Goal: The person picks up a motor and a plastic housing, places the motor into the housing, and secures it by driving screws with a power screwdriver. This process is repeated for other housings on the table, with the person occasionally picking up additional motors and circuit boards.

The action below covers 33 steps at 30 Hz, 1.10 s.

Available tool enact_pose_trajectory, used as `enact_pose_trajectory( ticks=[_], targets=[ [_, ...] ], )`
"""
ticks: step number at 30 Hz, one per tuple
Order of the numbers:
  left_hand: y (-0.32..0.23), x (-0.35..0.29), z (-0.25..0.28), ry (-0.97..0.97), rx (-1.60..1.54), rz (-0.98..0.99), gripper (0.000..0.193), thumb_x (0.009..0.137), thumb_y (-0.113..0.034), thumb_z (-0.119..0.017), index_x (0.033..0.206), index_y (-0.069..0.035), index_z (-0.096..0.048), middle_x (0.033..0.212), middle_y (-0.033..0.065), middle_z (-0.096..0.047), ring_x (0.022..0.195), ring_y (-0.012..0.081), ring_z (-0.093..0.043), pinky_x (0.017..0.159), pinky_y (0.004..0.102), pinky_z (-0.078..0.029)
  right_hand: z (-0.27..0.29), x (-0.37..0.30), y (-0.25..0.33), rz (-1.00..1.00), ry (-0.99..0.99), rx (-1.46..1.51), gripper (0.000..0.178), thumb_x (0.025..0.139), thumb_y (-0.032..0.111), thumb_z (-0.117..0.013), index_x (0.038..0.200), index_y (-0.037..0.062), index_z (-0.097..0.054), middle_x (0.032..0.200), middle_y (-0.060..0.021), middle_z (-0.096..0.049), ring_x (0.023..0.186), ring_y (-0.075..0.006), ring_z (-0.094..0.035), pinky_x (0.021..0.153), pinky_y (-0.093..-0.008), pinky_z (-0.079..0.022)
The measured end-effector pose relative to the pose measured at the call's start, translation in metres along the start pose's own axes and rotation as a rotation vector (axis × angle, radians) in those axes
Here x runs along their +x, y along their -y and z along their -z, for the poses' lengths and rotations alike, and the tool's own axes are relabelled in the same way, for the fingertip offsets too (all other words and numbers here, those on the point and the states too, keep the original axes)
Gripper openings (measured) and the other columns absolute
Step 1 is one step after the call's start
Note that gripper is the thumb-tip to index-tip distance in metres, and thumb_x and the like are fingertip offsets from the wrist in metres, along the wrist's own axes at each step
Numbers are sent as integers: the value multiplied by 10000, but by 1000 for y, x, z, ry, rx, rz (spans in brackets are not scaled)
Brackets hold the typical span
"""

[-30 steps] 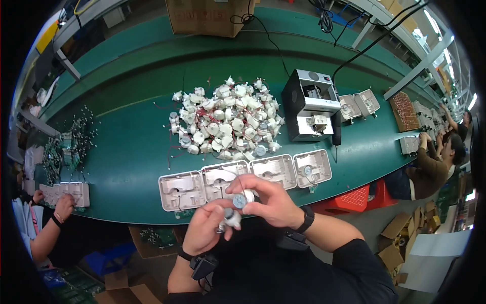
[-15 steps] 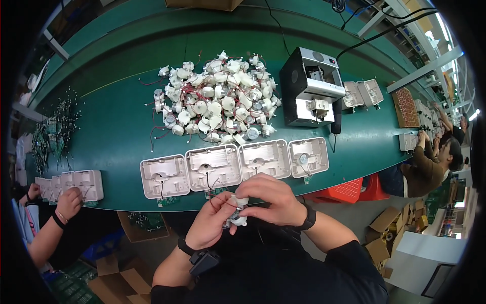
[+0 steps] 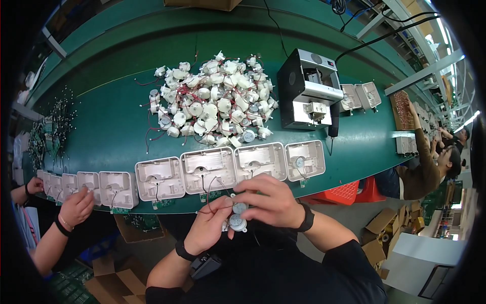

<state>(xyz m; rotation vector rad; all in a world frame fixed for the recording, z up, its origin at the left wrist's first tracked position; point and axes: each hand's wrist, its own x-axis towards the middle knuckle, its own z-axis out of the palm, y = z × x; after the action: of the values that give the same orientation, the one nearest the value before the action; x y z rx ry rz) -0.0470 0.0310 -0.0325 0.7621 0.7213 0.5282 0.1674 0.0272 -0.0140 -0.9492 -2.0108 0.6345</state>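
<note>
Close to my body, just off the table edge, two small motors with round metal faces sit between my hands. My left hand (image 3: pixel 208 225) is closed around the lower motor (image 3: pixel 236 222), thumb on top, with red and dark wires near its fingertips. My right hand (image 3: pixel 269 203) pinches the upper motor (image 3: pixel 239 208) at its right side. Beyond my hands stands a row of open white plastic housings (image 3: pixel 209 178), with wires and green circuit boards at their near edges. The rightmost housing (image 3: pixel 305 175) has a round metal motor in it.
A heap of white motors (image 3: pixel 212 104) with red wires covers the table's middle. A black and silver machine (image 3: pixel 311 88) stands right of it, with two more housings (image 3: pixel 360 96) behind. At left, a co-worker's hand (image 3: pixel 77 206) touches another housing row (image 3: pixel 117 190). Red stools (image 3: pixel 349 190) stand at right.
The motors in my hands have turned, so both metal faces show. The co-worker's housing row at left has slid right, against mine. A person at far right has raised an arm toward a brown tray.
</note>
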Motion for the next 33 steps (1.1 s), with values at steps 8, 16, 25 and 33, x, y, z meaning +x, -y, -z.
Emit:
enact_pose_trajectory(
  ticks=[8,16,25,33],
  targets=[
    [7,-8,12,-18,191,-19,179,1032,-128,-491,1127,-27,-604,992,94,-685,779,122,-642,592,240,-530,7,-2,22,35,-57,-330,304,791,87,-787,1076,35,-694,1000,-102,-695,830,-282,-698,724,-373,-570],
    [-10,-29,33,143,104,-94,313,947,-42,-625,1251,-18,-555,1202,124,-625,972,178,-655,760,287,-574,54,15,-16,29,189,-551,301,822,22,-675,1116,4,-616,1013,-101,-657,874,-261,-672,714,-348,-571],
    [0,-46,48,20,-41,-132,421,918,-4,-649,1324,-10,-536,1246,106,-605,954,139,-644,807,268,-562,21,19,-28,77,436,-652,298,816,45,-590,1111,3,-588,1039,-88,-597,927,-234,-633,716,-343,-559],
    [1,-54,55,35,106,-141,500,870,-2,-712,1335,-12,-528,1212,95,-623,962,135,-639,806,259,-550,10,14,-37,97,428,-673,372,767,46,-633,1136,26,-596,1110,-81,-632,888,-242,-652,676,-335,-557]
  ],
)
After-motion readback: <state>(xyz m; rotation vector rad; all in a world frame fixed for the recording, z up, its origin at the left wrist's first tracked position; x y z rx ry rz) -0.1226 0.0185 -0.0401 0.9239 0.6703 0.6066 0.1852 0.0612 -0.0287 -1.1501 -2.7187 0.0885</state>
